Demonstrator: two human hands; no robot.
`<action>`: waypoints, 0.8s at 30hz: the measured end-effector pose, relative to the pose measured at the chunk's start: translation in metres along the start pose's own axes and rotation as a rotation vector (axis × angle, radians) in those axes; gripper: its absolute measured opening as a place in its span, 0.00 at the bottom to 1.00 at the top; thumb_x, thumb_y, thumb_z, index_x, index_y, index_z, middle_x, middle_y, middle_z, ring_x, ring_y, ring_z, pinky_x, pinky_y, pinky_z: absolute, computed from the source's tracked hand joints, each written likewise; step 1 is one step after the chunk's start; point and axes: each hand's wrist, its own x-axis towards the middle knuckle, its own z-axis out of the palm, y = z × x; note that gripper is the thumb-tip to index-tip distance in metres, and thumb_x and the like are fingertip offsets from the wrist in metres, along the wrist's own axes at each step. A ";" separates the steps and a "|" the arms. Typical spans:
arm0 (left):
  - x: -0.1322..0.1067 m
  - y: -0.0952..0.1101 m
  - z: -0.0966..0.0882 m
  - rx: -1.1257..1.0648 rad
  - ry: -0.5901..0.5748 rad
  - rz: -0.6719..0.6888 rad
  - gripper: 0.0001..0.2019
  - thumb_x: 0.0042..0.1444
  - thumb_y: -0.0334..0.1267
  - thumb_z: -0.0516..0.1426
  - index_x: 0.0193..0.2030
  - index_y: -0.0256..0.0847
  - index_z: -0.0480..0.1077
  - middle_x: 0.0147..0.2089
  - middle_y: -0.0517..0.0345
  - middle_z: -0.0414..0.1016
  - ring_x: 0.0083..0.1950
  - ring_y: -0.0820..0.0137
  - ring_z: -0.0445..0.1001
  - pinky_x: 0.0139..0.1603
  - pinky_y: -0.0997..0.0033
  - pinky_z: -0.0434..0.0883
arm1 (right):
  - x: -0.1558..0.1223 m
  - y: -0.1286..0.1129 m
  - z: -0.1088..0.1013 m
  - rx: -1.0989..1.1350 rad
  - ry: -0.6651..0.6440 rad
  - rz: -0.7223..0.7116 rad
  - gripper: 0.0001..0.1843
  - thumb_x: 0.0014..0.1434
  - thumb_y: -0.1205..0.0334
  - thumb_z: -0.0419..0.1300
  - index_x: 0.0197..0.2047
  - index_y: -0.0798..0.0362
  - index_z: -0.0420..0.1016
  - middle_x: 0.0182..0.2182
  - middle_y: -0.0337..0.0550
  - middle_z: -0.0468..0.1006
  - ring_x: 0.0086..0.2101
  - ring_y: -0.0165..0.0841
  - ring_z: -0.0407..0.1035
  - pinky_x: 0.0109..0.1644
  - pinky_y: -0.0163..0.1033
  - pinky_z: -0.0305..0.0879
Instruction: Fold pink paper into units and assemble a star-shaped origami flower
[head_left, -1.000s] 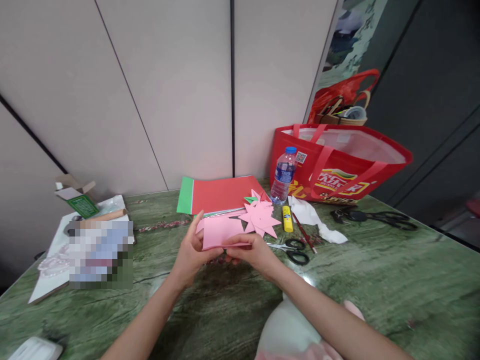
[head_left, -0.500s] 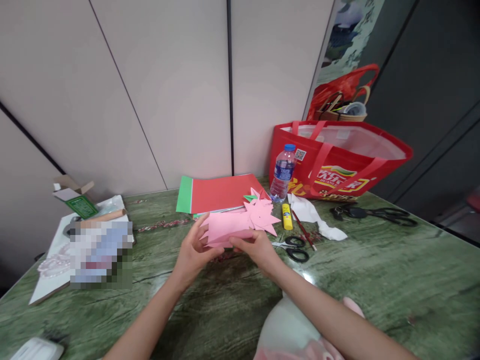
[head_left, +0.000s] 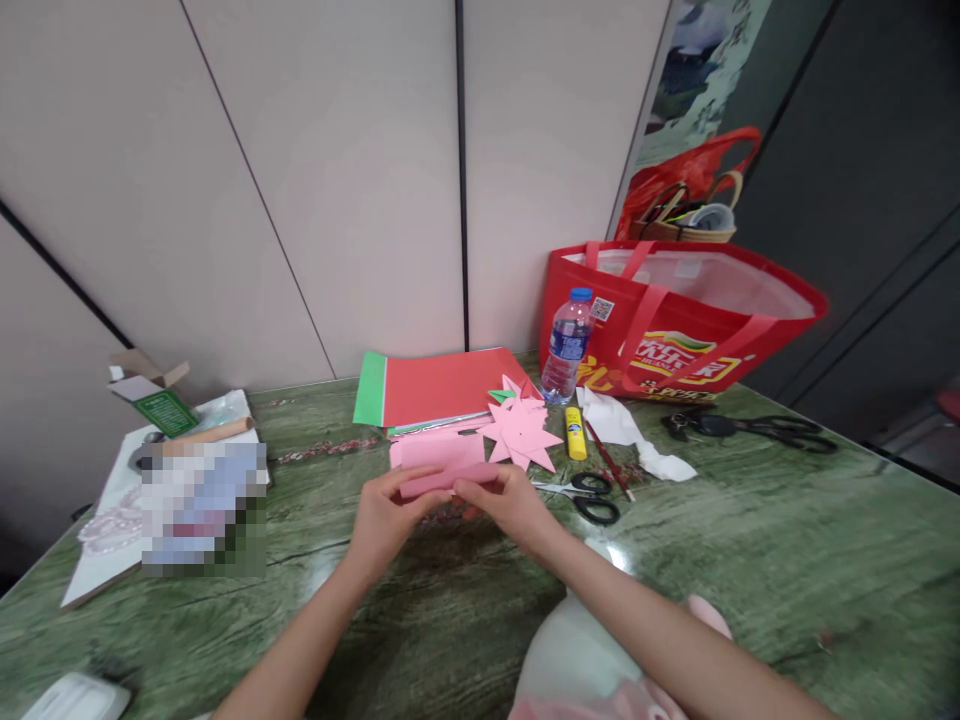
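A folded strip of pink paper (head_left: 442, 482) is held between my two hands above the green table. My left hand (head_left: 384, 505) pinches its left end, thumb below and fingers behind. At the right end, my right hand (head_left: 511, 500) grips it the same way. Just behind lies more pink paper (head_left: 439, 450). A pink paper star shape (head_left: 522, 432) with several points rests to its right. Black-handled scissors (head_left: 589, 490) lie right of my right hand, and a yellow glue stick (head_left: 575, 433) lies beyond them.
Red and green paper sheets (head_left: 450, 385) lie against the wall. A water bottle (head_left: 568, 345) stands before a red bag (head_left: 675, 330). White tissue (head_left: 637, 435), a dark red pen (head_left: 609, 460) and larger black scissors (head_left: 780, 432) are to the right. A small green box (head_left: 163, 408) is at left.
The pink paper, broad and flat-faced before, is now folded over into a narrow strip in my hands. More of the pink paper behind shows.
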 end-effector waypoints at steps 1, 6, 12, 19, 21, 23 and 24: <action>0.000 -0.001 0.001 -0.011 0.006 -0.018 0.11 0.39 0.40 0.63 0.30 0.36 0.77 0.31 0.54 0.79 0.34 0.63 0.75 0.37 0.68 0.70 | 0.000 0.000 0.000 0.011 0.012 -0.005 0.14 0.44 0.53 0.64 0.29 0.56 0.76 0.24 0.40 0.76 0.25 0.30 0.68 0.28 0.36 0.68; -0.003 -0.002 0.004 -0.047 0.012 -0.091 0.11 0.39 0.41 0.63 0.26 0.32 0.76 0.23 0.56 0.76 0.26 0.67 0.72 0.25 0.73 0.69 | 0.003 0.000 -0.001 0.114 0.105 -0.064 0.17 0.39 0.58 0.67 0.32 0.54 0.68 0.26 0.37 0.74 0.26 0.29 0.67 0.31 0.36 0.68; -0.005 0.005 0.007 -0.380 0.010 -0.105 0.34 0.38 0.36 0.63 0.56 0.42 0.61 0.51 0.52 0.69 0.38 0.65 0.73 0.31 0.68 0.75 | 0.004 0.000 -0.002 0.161 0.079 -0.124 0.30 0.41 0.63 0.66 0.48 0.49 0.60 0.31 0.37 0.74 0.29 0.30 0.68 0.34 0.36 0.66; -0.002 -0.002 0.006 -0.550 -0.046 -0.171 0.21 0.43 0.37 0.61 0.46 0.41 0.63 0.37 0.58 0.73 0.31 0.69 0.74 0.27 0.69 0.75 | 0.004 0.005 -0.004 -0.001 0.077 -0.117 0.20 0.42 0.64 0.64 0.41 0.53 0.68 0.30 0.38 0.70 0.29 0.29 0.64 0.31 0.33 0.62; -0.002 -0.003 0.005 -0.566 -0.063 -0.180 0.21 0.44 0.37 0.61 0.47 0.42 0.62 0.34 0.59 0.73 0.29 0.69 0.74 0.26 0.70 0.75 | 0.004 0.004 -0.004 -0.017 0.081 -0.110 0.20 0.42 0.64 0.64 0.41 0.53 0.69 0.30 0.38 0.70 0.28 0.29 0.64 0.31 0.33 0.61; -0.002 -0.003 0.005 -0.562 -0.066 -0.186 0.20 0.45 0.37 0.61 0.45 0.41 0.61 0.31 0.60 0.73 0.28 0.69 0.75 0.25 0.71 0.74 | 0.004 0.004 -0.004 -0.034 0.083 -0.103 0.20 0.42 0.63 0.64 0.41 0.53 0.69 0.29 0.37 0.70 0.27 0.28 0.63 0.30 0.33 0.60; -0.002 -0.002 0.005 -0.556 -0.065 -0.188 0.19 0.45 0.37 0.61 0.44 0.41 0.61 0.29 0.62 0.73 0.27 0.70 0.74 0.24 0.72 0.74 | 0.004 0.004 -0.004 -0.041 0.084 -0.100 0.20 0.42 0.63 0.64 0.41 0.53 0.69 0.28 0.37 0.69 0.26 0.28 0.62 0.29 0.33 0.60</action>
